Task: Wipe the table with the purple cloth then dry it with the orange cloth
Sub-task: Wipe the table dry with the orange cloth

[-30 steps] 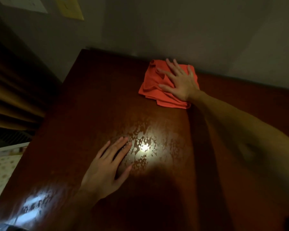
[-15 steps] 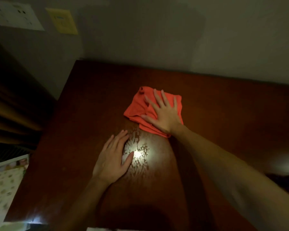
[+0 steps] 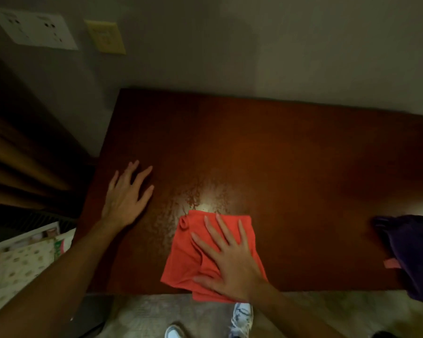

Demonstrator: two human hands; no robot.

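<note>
Dark wooden bench (image 3: pixel 291 152) fills view, wet patch glinting near centre. Orange cloth (image 3: pixel 191 254) at 6 o'clock, lower edge overhanging bench's near rim. Right hand (image 3: pixel 230 262) flat on cloth, fingers (image 3: pixel 224 230) spread, pointing 12 o'clock. Left hand (image 3: pixel 125 196) at 9 o'clock, flat on bare wood, fingers apart. Purple cloth (image 3: pixel 410 252) bunched at 3 o'clock, well clear of both hands.

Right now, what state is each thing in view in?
orange cloth: flat on table, near edge, pressed under right hand
right hand: open, palm down on cloth
left hand: open, flat on bare table
purple cloth: bunched, draped over right near edge
table: wet patches near cloth
</note>
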